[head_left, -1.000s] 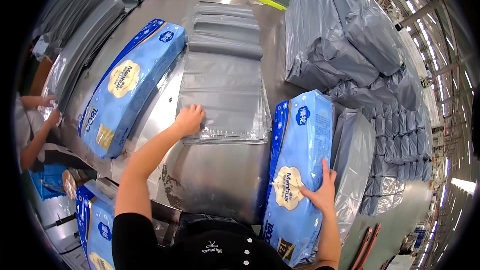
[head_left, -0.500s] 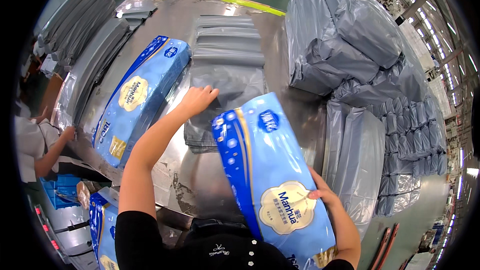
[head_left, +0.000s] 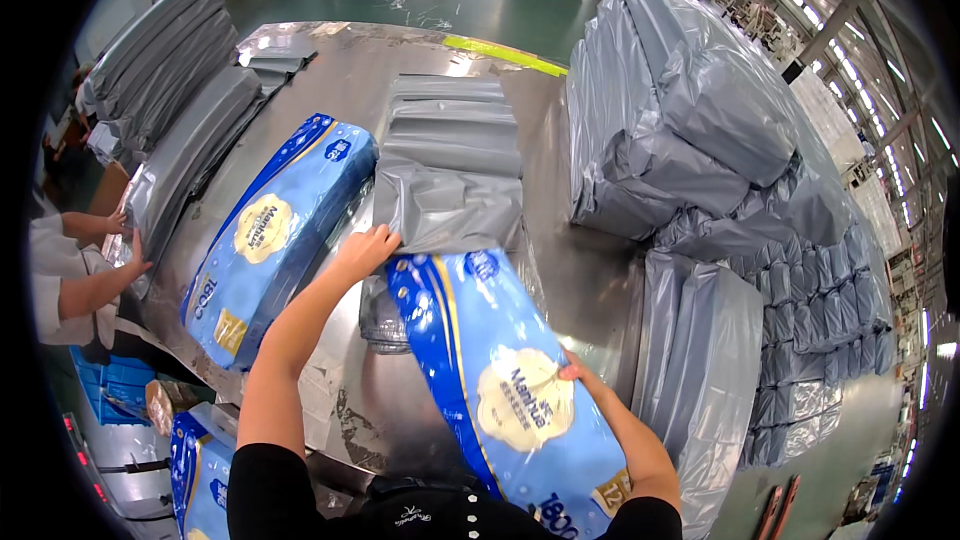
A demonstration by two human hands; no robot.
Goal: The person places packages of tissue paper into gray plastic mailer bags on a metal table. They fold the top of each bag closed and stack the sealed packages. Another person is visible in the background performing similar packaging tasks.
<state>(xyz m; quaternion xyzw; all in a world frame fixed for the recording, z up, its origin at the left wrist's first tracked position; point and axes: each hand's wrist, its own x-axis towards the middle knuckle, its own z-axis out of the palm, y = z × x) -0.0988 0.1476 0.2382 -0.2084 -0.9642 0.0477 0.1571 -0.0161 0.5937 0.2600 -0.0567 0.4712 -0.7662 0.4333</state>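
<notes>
My right hand (head_left: 585,380) grips the right side of a long blue tissue pack (head_left: 500,340), tilted with its near end by my body. The pack's far end meets the near edge of a grey plastic bag (head_left: 445,205) on a pile in the middle of the table. My left hand (head_left: 368,250) is closed on that bag's edge, beside the pack's far left corner. Whether the pack's tip is inside the bag I cannot tell. Another blue tissue pack (head_left: 285,230) lies on the table left of my left forearm.
Wrapped grey parcels (head_left: 700,110) are heaped at the right, long grey ones (head_left: 700,340) nearer. Folded grey bags (head_left: 185,140) line the left edge, where a co-worker's hands (head_left: 125,250) rest. A third tissue pack (head_left: 195,480) and blue crate (head_left: 110,385) sit lower left.
The pack in my right hand has moved left until its far end met the bag. My left hand has drawn the bag's edge toward me. The view has tilted up.
</notes>
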